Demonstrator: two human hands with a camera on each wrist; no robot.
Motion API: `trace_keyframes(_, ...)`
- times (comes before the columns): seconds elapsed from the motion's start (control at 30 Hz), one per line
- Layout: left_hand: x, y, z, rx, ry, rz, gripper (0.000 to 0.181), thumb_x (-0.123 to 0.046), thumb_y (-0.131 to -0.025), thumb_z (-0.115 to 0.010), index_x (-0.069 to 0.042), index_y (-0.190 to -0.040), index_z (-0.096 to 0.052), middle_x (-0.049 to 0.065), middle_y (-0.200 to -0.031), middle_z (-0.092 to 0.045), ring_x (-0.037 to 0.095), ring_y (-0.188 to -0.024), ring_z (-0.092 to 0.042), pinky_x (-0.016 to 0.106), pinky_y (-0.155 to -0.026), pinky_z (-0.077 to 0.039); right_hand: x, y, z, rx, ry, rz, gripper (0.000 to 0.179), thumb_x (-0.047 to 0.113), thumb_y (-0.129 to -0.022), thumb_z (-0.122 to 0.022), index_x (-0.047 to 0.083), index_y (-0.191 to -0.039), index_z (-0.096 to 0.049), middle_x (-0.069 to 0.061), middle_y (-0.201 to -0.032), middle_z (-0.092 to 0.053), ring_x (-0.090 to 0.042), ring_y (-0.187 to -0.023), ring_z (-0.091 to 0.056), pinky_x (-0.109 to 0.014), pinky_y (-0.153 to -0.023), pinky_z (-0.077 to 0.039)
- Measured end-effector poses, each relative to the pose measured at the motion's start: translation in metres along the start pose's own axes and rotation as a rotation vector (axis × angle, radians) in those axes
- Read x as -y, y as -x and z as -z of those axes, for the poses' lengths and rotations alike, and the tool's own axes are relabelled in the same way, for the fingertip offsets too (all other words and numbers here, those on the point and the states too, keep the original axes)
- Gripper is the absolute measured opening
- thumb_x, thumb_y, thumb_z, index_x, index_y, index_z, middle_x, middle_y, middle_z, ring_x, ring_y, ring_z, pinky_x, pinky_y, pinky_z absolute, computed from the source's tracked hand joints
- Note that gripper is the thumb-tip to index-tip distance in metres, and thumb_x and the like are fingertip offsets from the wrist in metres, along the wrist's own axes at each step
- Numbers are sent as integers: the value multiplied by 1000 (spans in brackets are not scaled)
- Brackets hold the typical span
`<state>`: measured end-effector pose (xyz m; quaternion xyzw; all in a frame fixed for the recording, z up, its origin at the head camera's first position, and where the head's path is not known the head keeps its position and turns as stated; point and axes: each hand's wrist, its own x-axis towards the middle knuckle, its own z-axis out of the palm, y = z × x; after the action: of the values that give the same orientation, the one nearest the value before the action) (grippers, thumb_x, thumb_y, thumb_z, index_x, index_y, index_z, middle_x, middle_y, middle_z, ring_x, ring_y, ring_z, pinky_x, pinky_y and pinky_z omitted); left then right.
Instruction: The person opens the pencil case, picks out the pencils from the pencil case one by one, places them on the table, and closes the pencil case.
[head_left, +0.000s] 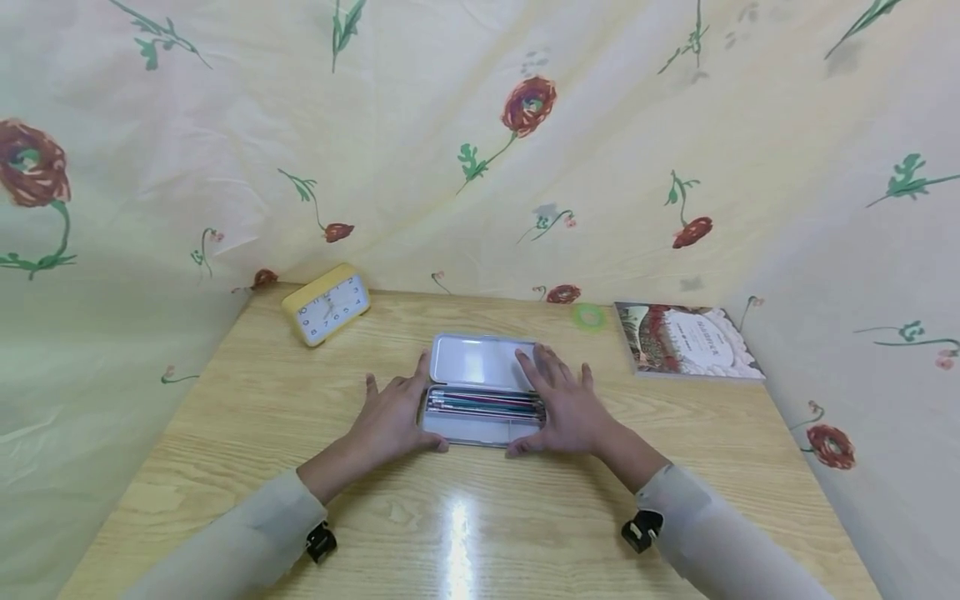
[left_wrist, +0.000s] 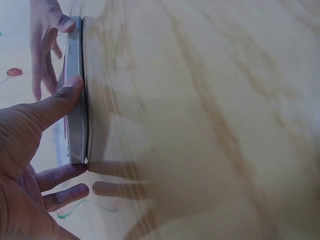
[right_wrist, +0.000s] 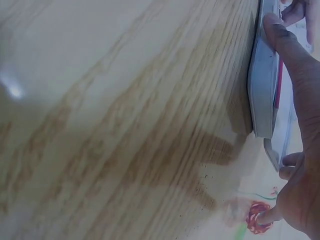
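Note:
An open metal pencil case [head_left: 468, 430] lies on the wooden table, its lid [head_left: 472, 360] folded back toward the wall. Several pencils [head_left: 483, 405] lie side by side in its rear part; the front part shows a bare floor and a small divider. My left hand [head_left: 393, 417] holds the left end, thumb on the front wall [left_wrist: 76, 122] and fingers spread along the side. At the other end my right hand [head_left: 573, 410] grips the case, its thumb against the front wall [right_wrist: 261, 95] and its fingers reaching over the lid's right side, partly hiding that corner.
A yellow alarm clock [head_left: 330, 305] stands at the back left. At the back right lies a booklet [head_left: 690, 342] with a printed cover, beside a green ring of tape [head_left: 589, 317]. Flowered cloth [head_left: 420, 125] hangs behind and around the table [head_left: 405, 517].

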<state>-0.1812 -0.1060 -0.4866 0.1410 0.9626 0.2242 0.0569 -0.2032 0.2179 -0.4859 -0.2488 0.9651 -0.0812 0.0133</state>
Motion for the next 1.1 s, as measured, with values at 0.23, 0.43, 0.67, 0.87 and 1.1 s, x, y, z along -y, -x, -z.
trace_keyframes(0.23, -3, -1, 5, 49, -60, -15, 150, -64, -72, -99, -13, -179, -9, 18, -168, -55, 42, -155, -52, 86, -128, -12, -5, 0, -5, 58, -79, -14, 146, 94, -68, -82, 32, -180, -12, -22, -184, -21, -52, -166, -30, -95, -119, -16)
trace_keyframes(0.43, -1, -4, 4, 73, -51, -45, 134, -76, -81, -86, -13, -179, -19, 20, -167, -54, 42, -155, -50, 79, -132, -20, -6, 1, -5, 80, -113, -23, 140, 91, -71, -82, 35, -179, -14, -23, -183, -23, -52, -166, -30, -96, -119, -13)
trace_keyframes(0.67, 2, -11, 2, 102, -85, -84, 126, -89, -89, -65, -8, -177, -25, 20, -179, -33, 44, -167, -31, 71, -137, -20, -7, 0, -8, 83, -103, -21, 138, 92, -72, -80, 36, -179, -14, -22, -182, -26, -51, -167, -30, -97, -119, -14)
trace_keyframes(0.87, 7, -15, 2, 164, -110, -82, 129, -90, -90, -61, -5, -177, -18, 16, -186, -17, 41, -174, -14, 73, -138, -10, -8, 0, -10, 81, -94, -22, 139, 94, -71, -78, 34, -180, -15, -19, -181, -28, -48, -168, -30, -96, -119, -16)
trace_keyframes(1.1, 10, -16, 0, 184, -101, -69, 132, -93, -89, -60, -7, -178, -12, 12, -188, -10, 36, -175, -8, 70, -139, -8, -7, 0, -8, 86, -86, -24, 140, 94, -72, -78, 33, -180, -14, -19, -181, -28, -48, -168, -29, -96, -119, -17)
